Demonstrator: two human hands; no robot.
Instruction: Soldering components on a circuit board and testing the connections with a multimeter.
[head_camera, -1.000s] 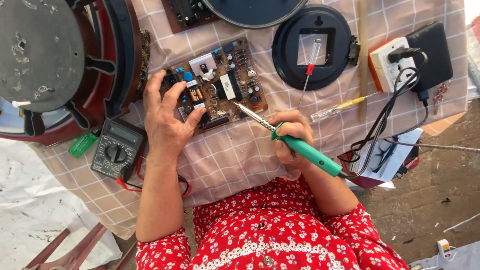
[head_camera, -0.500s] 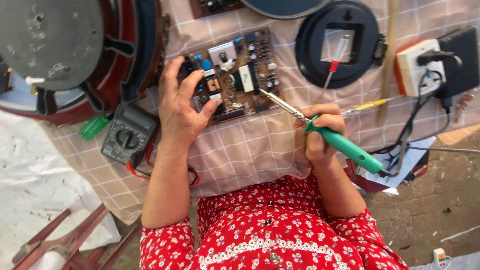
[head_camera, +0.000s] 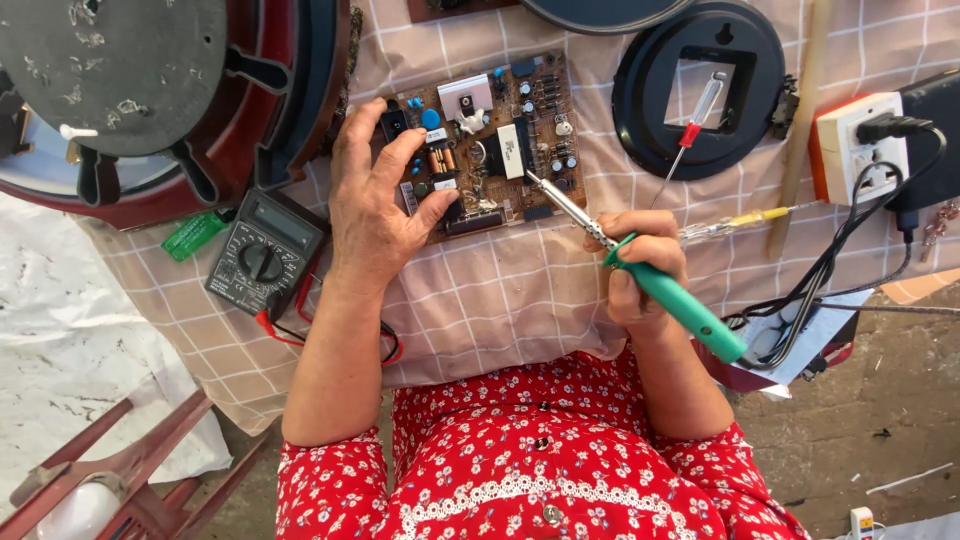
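Note:
A brown circuit board (head_camera: 495, 120) with several capacitors and a white block lies on the checked cloth (head_camera: 500, 290). My left hand (head_camera: 375, 205) rests on the board's left edge, with fingers spread and the thumb pressing its lower side. My right hand (head_camera: 640, 270) grips a green-handled soldering iron (head_camera: 680, 305); its metal tip touches the board near the white component.
A grey multimeter (head_camera: 262, 252) with red and black leads sits left of my left hand. A large round red appliance (head_camera: 150, 100) fills the upper left. A black ring-shaped cover (head_camera: 700, 90), a red-handled screwdriver (head_camera: 692, 125), a yellow tester screwdriver (head_camera: 730, 225) and a white socket block (head_camera: 865, 150) lie to the right.
The view has shifted, so the board sits a little lower in frame. The iron's tip has moved up onto the board beside the white component. My left hand keeps its hold on the board.

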